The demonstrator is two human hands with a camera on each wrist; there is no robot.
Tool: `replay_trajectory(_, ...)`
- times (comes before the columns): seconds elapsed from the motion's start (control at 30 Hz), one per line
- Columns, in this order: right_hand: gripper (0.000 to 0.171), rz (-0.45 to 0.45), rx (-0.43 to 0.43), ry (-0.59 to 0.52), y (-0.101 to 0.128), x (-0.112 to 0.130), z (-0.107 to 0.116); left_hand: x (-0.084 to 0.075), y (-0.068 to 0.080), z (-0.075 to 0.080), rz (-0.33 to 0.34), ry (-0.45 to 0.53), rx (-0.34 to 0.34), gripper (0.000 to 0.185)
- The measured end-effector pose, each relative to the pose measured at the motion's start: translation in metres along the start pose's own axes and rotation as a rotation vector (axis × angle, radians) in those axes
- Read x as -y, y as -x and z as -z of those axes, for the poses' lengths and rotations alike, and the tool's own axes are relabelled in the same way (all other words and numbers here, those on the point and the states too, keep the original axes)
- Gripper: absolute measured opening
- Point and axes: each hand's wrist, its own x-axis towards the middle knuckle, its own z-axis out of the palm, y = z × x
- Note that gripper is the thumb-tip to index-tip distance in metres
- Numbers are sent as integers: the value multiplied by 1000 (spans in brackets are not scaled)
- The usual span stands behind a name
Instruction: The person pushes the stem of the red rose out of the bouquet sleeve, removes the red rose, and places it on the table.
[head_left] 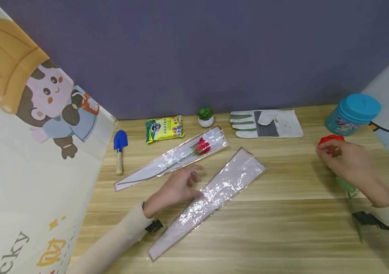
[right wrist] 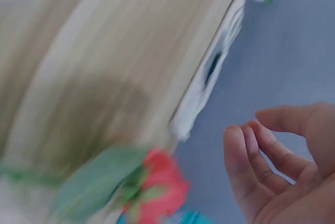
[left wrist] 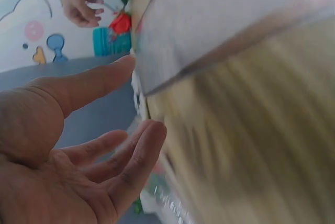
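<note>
My left hand (head_left: 196, 182) lies open on the wooden table (head_left: 283, 228), fingers straight, at the left edge of an empty clear plastic sleeve (head_left: 215, 190). In the left wrist view the left hand (left wrist: 141, 98) has its thumb at the edge of the sleeve (left wrist: 220, 20). My right hand (head_left: 322, 150) hovers over a loose red rose (head_left: 331, 138) with a green stem (head_left: 351, 196) at the right; its fingers hang loosely curled and hold nothing. The right wrist view shows the right hand (right wrist: 248, 124) apart from the rose (right wrist: 162, 182).
A second sleeve (head_left: 167, 161) with a red rose (head_left: 202, 146) inside lies behind my left hand. Along the back are a blue trowel (head_left: 120, 142), a yellow-green bag (head_left: 164, 128), a small potted plant (head_left: 205, 116), a work glove (head_left: 266, 123) and a teal tin (head_left: 351, 114).
</note>
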Motion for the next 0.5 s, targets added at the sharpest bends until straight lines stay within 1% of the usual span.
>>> replay_trajectory(0.13, 19, 74, 0, -63, -5, 33, -9, 3, 0, 14, -35, 17, -87, 76)
replay_trajectory(0.2, 15, 112, -19, -89, -8, 50, -16, 6, -1, 21, -39, 24, -138, 72)
replay_trajectory(0.27, 12, 168, -42, -118, -11, 67, -25, 12, -1, 28, -43, 29, -186, 68)
replay_trajectory(0.37, 9, 223, -32, -178, -16, 93, -40, 21, 1, 38, -46, 30, -244, 63)
replay_trajectory(0.4, 8, 241, -12, -214, -18, 101, -46, 25, 1, 40, -47, 26, -258, 63)
replay_trajectory(0.5, 10, 224, 93, -354, -21, 123, -61, 33, 0, 48, -40, 24, -275, 63)
